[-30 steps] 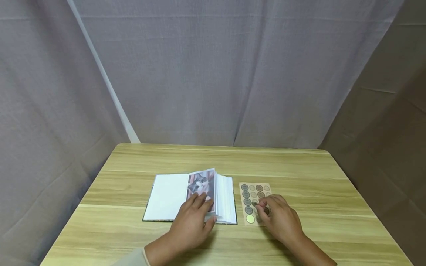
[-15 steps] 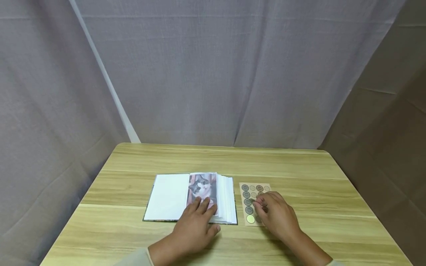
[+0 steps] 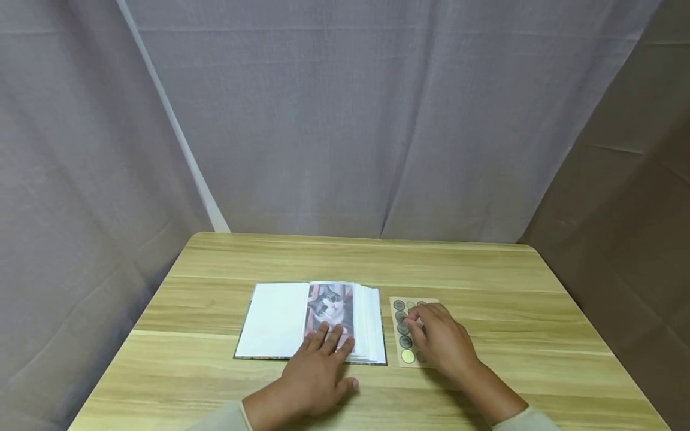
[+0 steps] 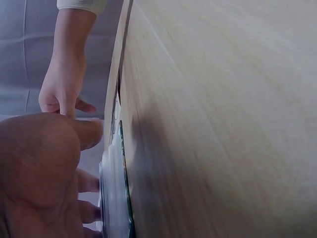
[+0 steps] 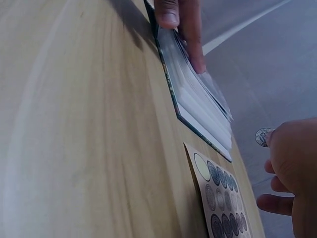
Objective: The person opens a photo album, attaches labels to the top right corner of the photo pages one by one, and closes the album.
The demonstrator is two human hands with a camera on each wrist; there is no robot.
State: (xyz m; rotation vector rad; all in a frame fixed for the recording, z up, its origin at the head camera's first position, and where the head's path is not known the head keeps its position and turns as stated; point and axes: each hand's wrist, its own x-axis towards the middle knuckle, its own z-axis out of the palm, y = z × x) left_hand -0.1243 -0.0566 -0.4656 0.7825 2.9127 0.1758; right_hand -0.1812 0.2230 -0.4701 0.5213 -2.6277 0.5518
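Note:
In the head view, my left hand (image 3: 315, 374) rests with spread, fairly straight fingers on the lower part of a cat photo (image 3: 331, 304). That photo fills the top page of an open photo album (image 3: 277, 320). To the album's right lies a tan sheet of round stickers (image 3: 400, 364), partly covered by my right hand (image 3: 443, 338). Its thumb and index finger pinch a round printed sticker (image 5: 262, 137), seen in the right wrist view raised above the sheet. A bright yellow circle (image 3: 408, 356) shows in the sheet's near left corner.
Album and sheet lie on a wood-grain table (image 3: 215, 383), a narrow strip of wood between them. Grey cloth (image 3: 302, 120) hangs behind the table and along its sides.
My right hand has lifted the sticker and shifted slightly up and left over the sheet. My left hand has slid nearer the album's front edge, and the photo page lies flatter.

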